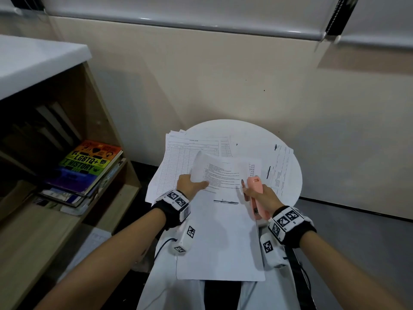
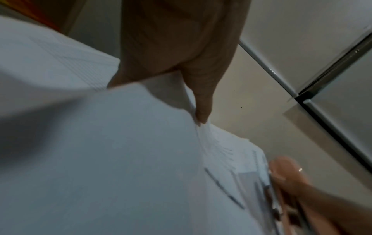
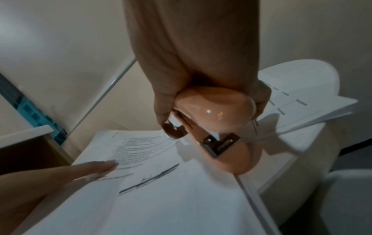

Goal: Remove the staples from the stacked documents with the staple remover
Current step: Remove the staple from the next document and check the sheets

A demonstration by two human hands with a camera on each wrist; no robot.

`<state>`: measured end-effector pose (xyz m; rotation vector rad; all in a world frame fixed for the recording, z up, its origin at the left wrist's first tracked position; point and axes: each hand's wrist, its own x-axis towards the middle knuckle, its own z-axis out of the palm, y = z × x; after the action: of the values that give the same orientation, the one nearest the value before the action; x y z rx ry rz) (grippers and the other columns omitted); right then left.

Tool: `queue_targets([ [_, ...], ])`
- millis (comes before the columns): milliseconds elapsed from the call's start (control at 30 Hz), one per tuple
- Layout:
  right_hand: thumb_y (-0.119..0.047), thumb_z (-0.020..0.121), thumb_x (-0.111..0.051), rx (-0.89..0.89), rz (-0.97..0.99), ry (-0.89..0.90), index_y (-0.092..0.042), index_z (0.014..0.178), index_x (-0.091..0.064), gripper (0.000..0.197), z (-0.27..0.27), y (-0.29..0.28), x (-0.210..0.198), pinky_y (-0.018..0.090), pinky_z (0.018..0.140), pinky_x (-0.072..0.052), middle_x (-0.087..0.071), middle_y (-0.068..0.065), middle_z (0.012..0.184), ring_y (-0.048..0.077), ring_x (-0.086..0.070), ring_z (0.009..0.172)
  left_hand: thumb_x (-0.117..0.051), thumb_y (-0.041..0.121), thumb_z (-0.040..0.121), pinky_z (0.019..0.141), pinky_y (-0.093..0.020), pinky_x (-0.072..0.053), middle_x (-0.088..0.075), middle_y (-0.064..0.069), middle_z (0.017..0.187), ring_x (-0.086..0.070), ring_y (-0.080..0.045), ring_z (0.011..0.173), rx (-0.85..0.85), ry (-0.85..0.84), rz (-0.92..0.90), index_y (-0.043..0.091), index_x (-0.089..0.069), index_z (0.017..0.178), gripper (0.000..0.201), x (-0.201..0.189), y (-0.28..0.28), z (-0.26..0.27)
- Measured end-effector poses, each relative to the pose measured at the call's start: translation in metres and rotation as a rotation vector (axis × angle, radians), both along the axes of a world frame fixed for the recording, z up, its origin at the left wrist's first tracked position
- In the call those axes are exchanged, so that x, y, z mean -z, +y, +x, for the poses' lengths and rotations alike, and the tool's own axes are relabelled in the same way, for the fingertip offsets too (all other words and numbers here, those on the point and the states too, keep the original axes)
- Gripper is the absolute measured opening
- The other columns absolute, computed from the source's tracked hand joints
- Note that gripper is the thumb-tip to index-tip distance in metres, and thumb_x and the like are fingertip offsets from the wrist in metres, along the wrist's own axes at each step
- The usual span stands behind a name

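Observation:
A white stapled document (image 1: 220,231) lies across my lap, its far end reaching the round white table (image 1: 245,133). My left hand (image 1: 190,185) pinches the document's top sheet, which is curled back; the thumb (image 3: 94,167) lies on the printed page (image 2: 120,159) and the fingers are hidden behind the sheet. My right hand (image 1: 261,195) grips a pink staple remover (image 1: 257,189) just right of the document's upper right edge. Its metal jaws (image 3: 219,143) hang slightly above the paper. I cannot make out a staple.
A stack of ruled forms (image 1: 190,155) overhangs the table's left side, and another printed document (image 1: 280,171) lies at its right. A wooden bookshelf (image 1: 100,121) with a rainbow-coloured book (image 1: 89,166) stands close on my left. A beige wall (image 1: 223,74) rises right behind the table.

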<state>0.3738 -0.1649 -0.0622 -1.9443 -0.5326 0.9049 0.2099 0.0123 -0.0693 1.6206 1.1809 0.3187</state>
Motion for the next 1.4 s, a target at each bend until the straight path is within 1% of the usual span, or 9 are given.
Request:
queue_targets([
  [167,-0.036,0.084,-0.066,-0.013,0.022,-0.016,-0.009,0.107,-0.053,0.038,0.004,0.0,0.006,0.025,0.048,-0.044,-0.065,0.003,0.078,0.019,-0.05,0.058,-0.087,0.038,0.062,0.076,-0.001,-0.044,-0.063,-0.004,0.103,-0.057,-0.009,0.088,0.011,-0.109,-0.068,0.015,-0.064,0.1,0.05,0.011,0.006,-0.011],
  [300,-0.031,0.084,-0.067,0.03,0.053,-0.008,-0.008,0.111,-0.049,0.039,0.004,0.0,0.002,0.022,0.046,-0.038,-0.065,0.003,0.075,0.017,-0.045,0.051,-0.093,0.052,0.034,0.106,-0.042,-0.042,-0.051,-0.005,0.131,-0.052,-0.022,0.12,0.044,-0.24,-0.227,0.028,-0.05,0.116,0.095,0.058,0.031,-0.008],
  [367,-0.029,0.086,-0.066,-0.014,0.077,0.003,-0.01,0.112,-0.049,0.036,0.006,-0.004,-0.002,0.025,0.047,-0.039,-0.065,0.005,0.077,0.019,-0.046,0.052,-0.093,0.042,0.049,0.101,-0.043,-0.048,-0.058,-0.012,0.129,-0.06,-0.025,0.115,0.11,-0.238,-0.258,0.015,-0.045,0.131,0.1,0.037,0.027,-0.014],
  [500,-0.021,0.087,-0.067,-0.169,0.129,0.054,-0.014,0.113,-0.052,0.031,0.013,-0.014,-0.011,0.03,0.046,-0.041,-0.065,0.006,0.074,0.021,-0.046,0.045,-0.072,-0.001,0.078,0.075,-0.021,-0.057,-0.068,-0.009,0.109,-0.066,-0.02,0.097,0.187,-0.35,-0.268,0.002,-0.058,0.118,0.043,0.001,0.021,-0.021],
  [667,-0.023,0.086,-0.069,-0.241,0.12,0.069,-0.016,0.111,-0.054,0.03,0.019,-0.017,-0.018,0.034,0.05,-0.043,-0.067,0.006,0.072,0.025,-0.049,0.049,-0.091,0.022,0.053,0.091,-0.037,-0.055,-0.07,-0.013,0.111,-0.065,-0.029,0.107,0.119,-0.4,-0.303,0.0,-0.066,0.111,0.066,-0.001,0.021,-0.016],
  [933,-0.035,0.082,-0.07,-0.274,0.106,-0.013,-0.007,0.095,-0.061,0.033,0.007,-0.011,-0.039,0.022,0.059,-0.048,-0.065,0.003,0.074,0.016,-0.06,0.062,-0.081,0.008,0.071,0.092,-0.049,-0.053,-0.073,-0.01,0.104,-0.068,-0.028,0.101,0.006,-0.56,-0.092,0.01,-0.07,0.1,0.031,-0.029,0.003,-0.013],
  [1100,-0.016,0.081,-0.072,-0.209,0.581,-0.085,-0.022,0.097,-0.061,0.021,-0.025,-0.007,-0.107,0.018,0.067,-0.05,-0.057,0.001,0.101,0.007,-0.066,0.081,-0.081,0.007,0.071,0.075,-0.011,-0.048,-0.053,0.003,0.1,-0.057,-0.005,0.094,0.036,-0.726,0.431,0.012,-0.042,0.101,0.049,-0.116,-0.005,-0.018],
  [1200,-0.017,0.076,-0.073,-0.268,0.739,-0.127,-0.023,0.087,-0.065,0.015,-0.036,-0.004,-0.141,0.023,0.086,-0.052,-0.044,-0.006,0.103,0.023,-0.065,0.104,-0.08,0.003,0.071,0.089,-0.016,-0.049,-0.047,0.0,0.113,-0.056,-0.004,0.109,0.069,-0.85,0.552,0.028,-0.025,0.107,0.07,-0.153,0.0,-0.019],
  [1400,0.0,0.085,-0.066,-0.182,0.615,-0.191,-0.026,0.094,-0.051,0.031,-0.025,0.003,-0.145,0.015,0.056,-0.048,-0.046,0.008,0.112,-0.004,-0.064,0.071,-0.087,0.017,0.064,0.093,-0.037,-0.053,-0.054,-0.022,0.119,-0.061,-0.026,0.106,-0.033,-0.88,0.426,0.035,-0.023,0.121,0.088,-0.142,0.009,-0.012],
])
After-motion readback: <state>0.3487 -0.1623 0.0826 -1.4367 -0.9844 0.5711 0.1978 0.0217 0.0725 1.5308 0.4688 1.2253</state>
